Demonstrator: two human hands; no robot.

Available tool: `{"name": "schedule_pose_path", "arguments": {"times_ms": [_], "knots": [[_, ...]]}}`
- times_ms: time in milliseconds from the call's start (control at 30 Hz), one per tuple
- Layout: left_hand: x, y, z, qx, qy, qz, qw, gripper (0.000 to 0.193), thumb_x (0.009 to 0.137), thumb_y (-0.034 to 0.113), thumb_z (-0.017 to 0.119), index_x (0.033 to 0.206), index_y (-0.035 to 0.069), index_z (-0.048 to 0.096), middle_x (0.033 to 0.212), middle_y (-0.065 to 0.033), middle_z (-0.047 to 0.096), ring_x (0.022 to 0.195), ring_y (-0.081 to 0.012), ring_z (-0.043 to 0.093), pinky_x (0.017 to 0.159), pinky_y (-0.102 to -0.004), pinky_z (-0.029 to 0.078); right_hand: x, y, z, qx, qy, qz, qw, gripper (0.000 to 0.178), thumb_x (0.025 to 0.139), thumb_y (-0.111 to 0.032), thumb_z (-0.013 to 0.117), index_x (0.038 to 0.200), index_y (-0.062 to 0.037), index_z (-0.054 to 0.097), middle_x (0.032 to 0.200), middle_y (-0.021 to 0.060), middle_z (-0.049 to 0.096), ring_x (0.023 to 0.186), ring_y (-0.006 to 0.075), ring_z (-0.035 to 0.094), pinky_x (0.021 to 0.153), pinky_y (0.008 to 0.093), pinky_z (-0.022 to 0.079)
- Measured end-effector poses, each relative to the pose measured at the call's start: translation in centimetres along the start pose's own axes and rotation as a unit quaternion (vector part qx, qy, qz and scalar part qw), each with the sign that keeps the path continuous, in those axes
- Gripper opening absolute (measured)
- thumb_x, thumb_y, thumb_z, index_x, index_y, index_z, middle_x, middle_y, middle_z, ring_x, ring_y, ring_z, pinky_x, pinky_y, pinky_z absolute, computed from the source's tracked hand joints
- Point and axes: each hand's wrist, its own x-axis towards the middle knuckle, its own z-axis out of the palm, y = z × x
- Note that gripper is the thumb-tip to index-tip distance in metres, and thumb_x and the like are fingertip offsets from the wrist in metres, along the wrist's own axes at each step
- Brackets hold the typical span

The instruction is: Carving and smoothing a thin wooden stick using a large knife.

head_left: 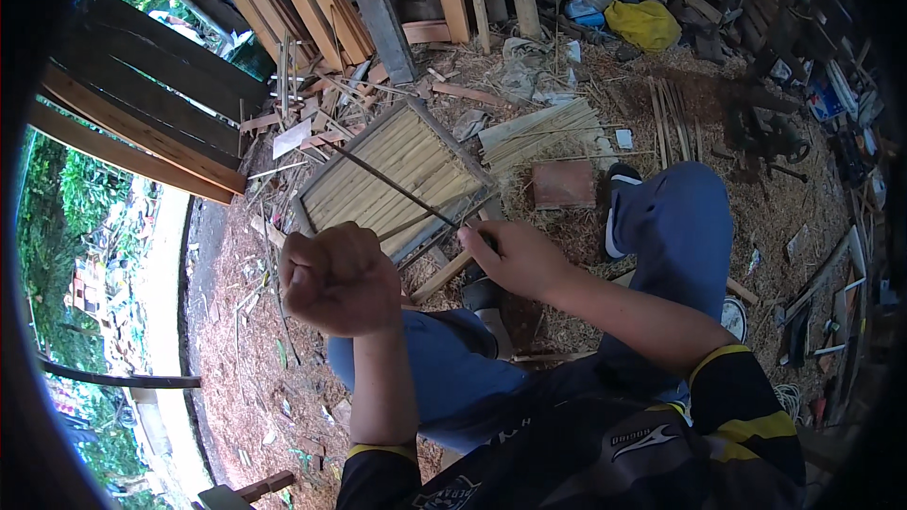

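Note:
My left hand (340, 279) is raised at the centre left, its fingers curled into a fist. What it holds, if anything, is hidden. My right hand (515, 257) is closed, with its thumb and fingers at the near end of a long thin dark strip (392, 184). The strip slants up and left from there, across a framed panel of bamboo slats (392, 165) lying on the ground beyond my hands. Between the two hands runs a second narrow strip (411, 224); where it ends cannot be made out. Below my right hand a light wooden piece (442, 279) slopes down.
A reddish square block (564, 184) and a sheaf of thin pale strips (543, 135) lie beyond my feet. Planks (321, 0) lean at the back left. Wood scraps and shavings cover the ground. A yellow bag (642, 24) sits at the back right, among clutter.

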Motion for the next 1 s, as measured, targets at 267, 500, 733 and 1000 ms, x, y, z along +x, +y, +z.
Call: {"name": "schedule_pose_path", "arguments": {"times_ms": [267,500,733,1000], "knots": [[1.0,-0.6,0.6,0.001,-0.008,0.009,1.0,0.032,0.096,0.027,0.047,0.072,0.012,0.033,0.052,0.0021,0.028,0.047,-0.009,0.023,0.043,-0.0299,0.018,0.4,0.3,-0.1,0.044,0.0,-0.001,0.999,0.049,0.105,-0.041,0.049,0.093,0.0013,0.07,0.065,0.0205,0.059,0.062,0.0381,0.06,0.061,0.0461,0.045],[1.1,-1.8,1.1,-0.012,-0.006,-0.027,1.0,0.03,0.095,0.023,0.047,0.071,0.014,0.031,0.055,0.0032,0.026,0.049,-0.0088,0.023,0.044,-0.0289,0.019,0.6,1.3,-0.2,0.043,0.026,-0.009,0.999,0.049,0.106,-0.041,0.049,0.089,0.0013,0.067,0.066,0.0202,0.058,0.062,0.0379,0.058,0.062,0.0463,0.044],[1.6,-2.4,2.2,-0.005,-0.005,-0.053,0.999,0.029,0.095,0.023,0.049,0.072,0.013,0.034,0.055,0.0028,0.026,0.05,-0.0089,0.021,0.045,-0.029,0.018,0.9,1.9,-0.3,0.072,0.043,-0.015,0.996,0.05,0.106,-0.041,0.048,0.083,0.0014,0.062,0.065,0.0214,0.056,0.063,0.0401,0.058,0.062,0.0479,0.043],[1.8,-3.1,3.1,-0.003,0.007,-0.07,0.998,0.03,0.095,0.025,0.05,0.073,0.013,0.034,0.055,0.003,0.026,0.05,-0.0082,0.021,0.045,-0.0286,0.016,-0.6,-1.7,-2.0,0.046,0.051,-0.069,0.995,0.047,0.106,-0.038,0.048,0.083,0.0009,0.062,0.063,0.0225,0.057,0.06,0.0433,0.059,0.059,0.0502,0.044]]}}
